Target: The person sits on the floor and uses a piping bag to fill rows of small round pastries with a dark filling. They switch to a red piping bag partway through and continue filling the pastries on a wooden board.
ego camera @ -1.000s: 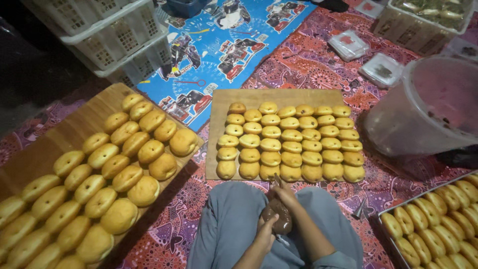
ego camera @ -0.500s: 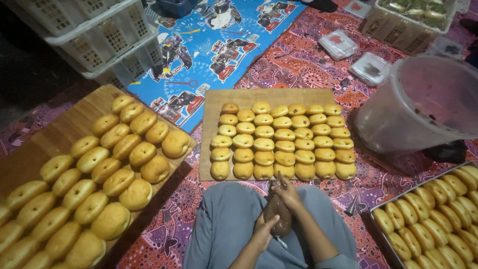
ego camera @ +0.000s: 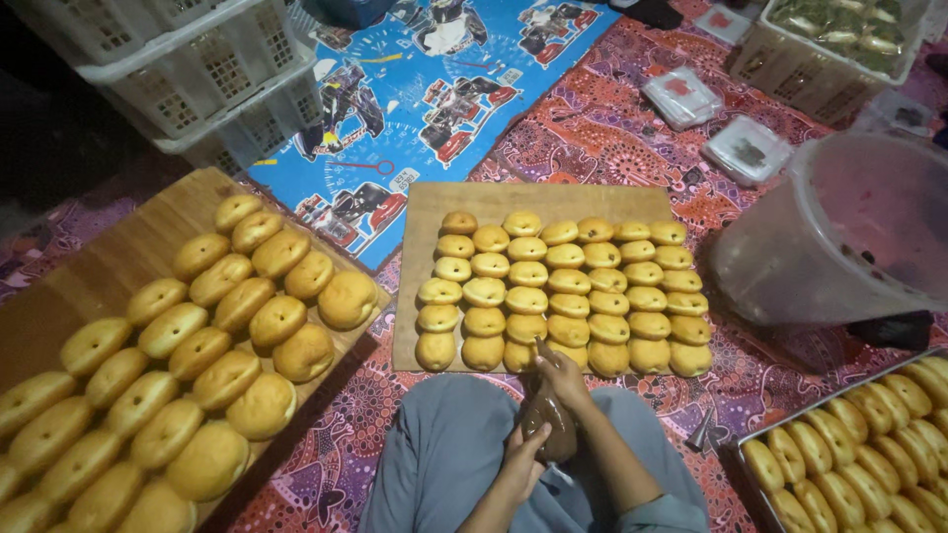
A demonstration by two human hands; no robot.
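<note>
I sit on the floor in grey trousers with a brown, filled piping bag (ego camera: 549, 419) over my lap. My left hand (ego camera: 520, 460) squeezes the bag's lower end. My right hand (ego camera: 565, 375) grips its upper part near the tip, which points at the near row of small golden buns (ego camera: 555, 290) laid in rows on a wooden board (ego camera: 425, 212) right in front of my knees. The tip is just at the near middle bun; I cannot tell whether it touches.
A long wooden board (ego camera: 118, 262) with several larger buns (ego camera: 202, 341) lies at left. A metal tray of buns (ego camera: 861, 446) sits at lower right, a translucent plastic bucket (ego camera: 849, 232) at right, white crates (ego camera: 188, 69) at upper left, small clear boxes (ego camera: 681, 94) beyond on patterned mats.
Both hands with the piping bag have moved forward, from over my lap toward the near edge of the middle board. The view has shifted slightly.
</note>
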